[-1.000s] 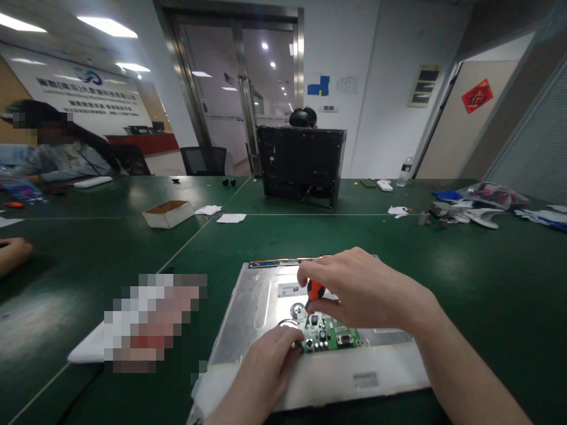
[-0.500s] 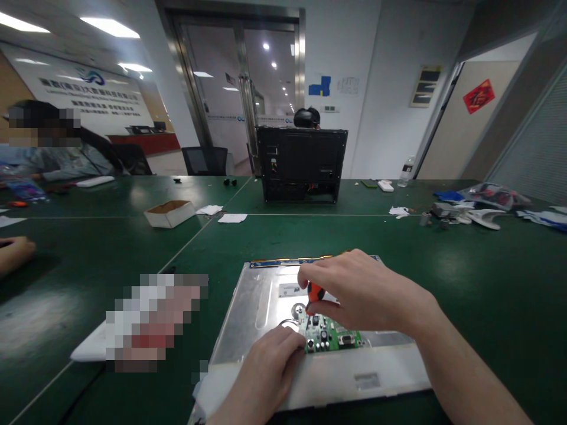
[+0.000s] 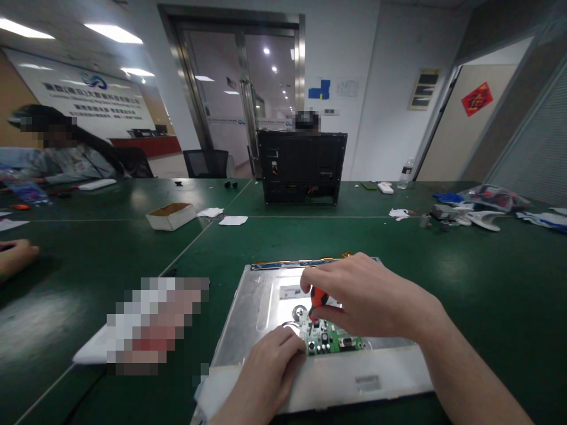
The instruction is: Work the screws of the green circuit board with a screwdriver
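Observation:
An orange-and-black screwdriver [image 3: 318, 297] stands nearly upright, gripped by the curled fingers of my right hand [image 3: 370, 295]. Its lower end meets the upper left part of a green circuit board [image 3: 332, 342]; the exact contact point is too small to make out. That board lies on the silver metal back of a display panel [image 3: 248, 307], which rests flat on the table. My left hand [image 3: 277, 360] lies on the panel with fingers bent and pressed together, gripping the board's left edge. The fingertips are partly hidden.
On the green table [image 3: 212, 254], a blurred-out white item [image 3: 95, 345] lies left of the panel. Farther off are an open white box [image 3: 170, 219] and a black monitor casing [image 3: 303, 165]. Another person's hand [image 3: 18, 257] rests at the left edge. Parts [image 3: 460, 213] lie at right.
My right hand and the screwdriver have shifted slightly right and down in the view, with the whole scene also slightly lower. My left hand stays at the board's edge.

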`<state>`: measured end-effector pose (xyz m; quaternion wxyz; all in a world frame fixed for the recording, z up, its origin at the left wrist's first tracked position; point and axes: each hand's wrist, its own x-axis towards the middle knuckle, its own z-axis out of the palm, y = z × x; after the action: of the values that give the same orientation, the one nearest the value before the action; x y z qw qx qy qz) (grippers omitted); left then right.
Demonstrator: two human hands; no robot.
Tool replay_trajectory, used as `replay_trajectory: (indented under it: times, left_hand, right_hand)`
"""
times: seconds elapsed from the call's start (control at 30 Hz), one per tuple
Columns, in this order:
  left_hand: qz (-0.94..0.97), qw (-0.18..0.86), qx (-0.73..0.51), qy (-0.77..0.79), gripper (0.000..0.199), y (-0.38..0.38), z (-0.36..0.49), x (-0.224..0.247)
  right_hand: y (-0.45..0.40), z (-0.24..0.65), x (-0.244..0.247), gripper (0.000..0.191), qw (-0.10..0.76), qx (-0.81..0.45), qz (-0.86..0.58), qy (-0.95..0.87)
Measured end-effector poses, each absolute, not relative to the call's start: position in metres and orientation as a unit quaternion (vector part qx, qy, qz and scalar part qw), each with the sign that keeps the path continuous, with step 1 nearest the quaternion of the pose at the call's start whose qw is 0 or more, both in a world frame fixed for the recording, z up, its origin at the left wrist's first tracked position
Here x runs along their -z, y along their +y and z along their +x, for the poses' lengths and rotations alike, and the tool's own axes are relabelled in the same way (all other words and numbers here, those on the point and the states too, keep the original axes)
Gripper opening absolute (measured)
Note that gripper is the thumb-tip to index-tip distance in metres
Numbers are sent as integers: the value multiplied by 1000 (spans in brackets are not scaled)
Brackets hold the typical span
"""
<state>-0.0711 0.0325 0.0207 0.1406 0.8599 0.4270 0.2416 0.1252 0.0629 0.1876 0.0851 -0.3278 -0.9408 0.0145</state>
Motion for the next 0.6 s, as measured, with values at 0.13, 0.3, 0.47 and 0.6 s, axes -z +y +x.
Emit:
replay_trajectory:
  times: [0.13, 0.3, 0.47, 0.6]
  left_hand:
    - [857, 142, -245, 430, 21, 32, -71, -21]
    - [857, 156, -234, 433, 23, 32, -70, -25]
    - [856, 172, -230, 429, 24, 31, -70, -25]
    - [858, 169, -232, 427, 24, 31, -71, -21]
  right_hand:
    - [62, 125, -188, 11, 77, -28, -326, -942]
    - [63, 124, -190, 10, 70, -32, -321, -944]
    - [63, 121, -189, 8, 62, -42, -312, -947]
    - [62, 119, -184, 6, 51, -42, -300, -952]
